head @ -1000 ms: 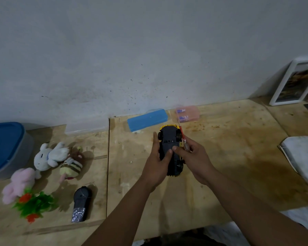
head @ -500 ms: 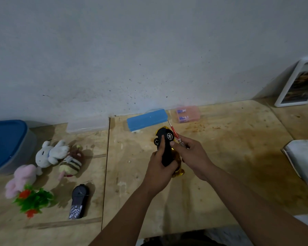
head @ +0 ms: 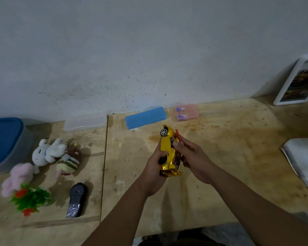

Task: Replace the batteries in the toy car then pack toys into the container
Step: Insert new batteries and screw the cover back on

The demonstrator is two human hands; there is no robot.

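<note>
A shiny yellow toy car (head: 168,151) is held above the wooden table, tipped on its side with its yellow body facing me and one wheel at the top. My left hand (head: 154,170) grips the car from the left and below. My right hand (head: 192,158) holds a small red-handled screwdriver (head: 178,134) and its thumb touches the car's right side. A grey container with a blue lid (head: 4,141) stands at the far left. Plush toys lie beside it: a white bunny (head: 46,150), a striped bee (head: 68,161) and a pink plush (head: 18,177).
A black remote control (head: 76,198) and a green plastic plant with red flowers (head: 29,197) lie at the left front. A blue case (head: 145,117), a pink box holding batteries (head: 186,112) and a clear lid (head: 84,124) sit by the wall. White cloth (head: 302,157) lies right.
The car has been rolled in my hands from underside-up to its side, so the yellow body now faces me. Both hands stayed on it in the same place.
</note>
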